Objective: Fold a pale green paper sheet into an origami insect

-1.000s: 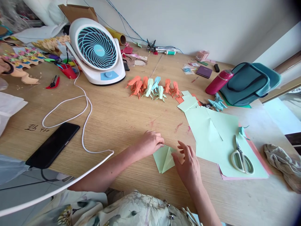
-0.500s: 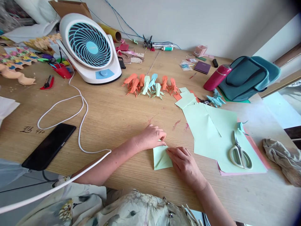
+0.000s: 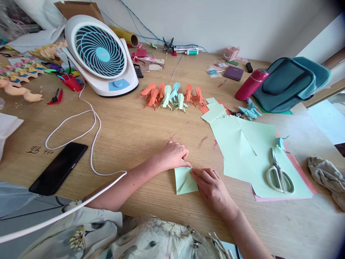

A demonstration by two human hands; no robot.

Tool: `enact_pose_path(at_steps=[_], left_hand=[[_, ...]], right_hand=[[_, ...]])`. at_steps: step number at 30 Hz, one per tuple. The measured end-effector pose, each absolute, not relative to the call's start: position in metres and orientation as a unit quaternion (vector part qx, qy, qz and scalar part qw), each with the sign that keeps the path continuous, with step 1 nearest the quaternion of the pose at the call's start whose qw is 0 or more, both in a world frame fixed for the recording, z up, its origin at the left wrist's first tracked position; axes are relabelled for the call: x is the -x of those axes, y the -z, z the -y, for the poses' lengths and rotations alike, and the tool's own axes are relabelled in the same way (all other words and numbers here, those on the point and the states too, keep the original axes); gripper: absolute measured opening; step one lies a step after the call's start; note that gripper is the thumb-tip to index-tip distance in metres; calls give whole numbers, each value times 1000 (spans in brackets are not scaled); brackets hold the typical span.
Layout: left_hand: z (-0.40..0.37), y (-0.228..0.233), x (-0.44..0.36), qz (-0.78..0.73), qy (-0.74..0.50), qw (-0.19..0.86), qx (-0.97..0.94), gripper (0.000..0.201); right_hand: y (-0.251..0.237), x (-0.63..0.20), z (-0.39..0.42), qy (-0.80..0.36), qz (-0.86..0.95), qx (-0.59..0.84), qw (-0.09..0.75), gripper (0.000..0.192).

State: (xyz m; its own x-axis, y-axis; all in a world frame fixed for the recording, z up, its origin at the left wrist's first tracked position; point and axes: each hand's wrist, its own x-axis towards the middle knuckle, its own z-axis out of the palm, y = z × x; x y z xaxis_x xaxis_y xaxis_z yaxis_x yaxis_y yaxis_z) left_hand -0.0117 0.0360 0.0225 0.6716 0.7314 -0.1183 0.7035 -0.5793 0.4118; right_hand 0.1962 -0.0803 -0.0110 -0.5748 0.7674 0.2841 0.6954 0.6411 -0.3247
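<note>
**Pressing a green fold flat at the table's near edge**

Pinning down the work now: the left hand (image 3: 174,155) sits curled at the top edge of the folded green paper (image 3: 184,181), fingertips bearing on it, gripping nothing. The right hand (image 3: 212,187) lies flat and spread, fingers pressing the paper's right side against the wooden table (image 3: 129,133). That paper lies low in the frame's centre, between both hands. To the right, scissors (image 3: 279,175) rest on a stack of green sheets (image 3: 242,144). Higher up, centre frame, a row of folded paper figures (image 3: 172,96) in orange and pale green. Upper left stands a white fan (image 3: 101,54); lower left, a black phone (image 3: 58,168) beside a white cable (image 3: 93,129).
</note>
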Motion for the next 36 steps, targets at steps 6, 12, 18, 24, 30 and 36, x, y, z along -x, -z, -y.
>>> enact_pose_path(at_steps=[6,12,18,24,30,36], left_hand=[[-31,-30,-3,-432,33,181,-883,42],[-33,-46,-6,-453,61,191,-869,36],[-25,-67,4,-485,23,241,-840,21],[10,-49,16,-497,-218,424,-725,45],[38,-4,13,-570,-264,286,-723,68],[42,12,10,-533,-286,209,-768,55]], right_hand=[[11,-196,81,-81,883,417,200,41],[11,-195,82,-76,881,422,199,40],[15,-194,85,-67,879,424,208,41],[18,-194,86,-75,877,434,192,48],[19,-195,86,-74,882,429,181,43],[17,-194,87,-68,882,433,175,41]])
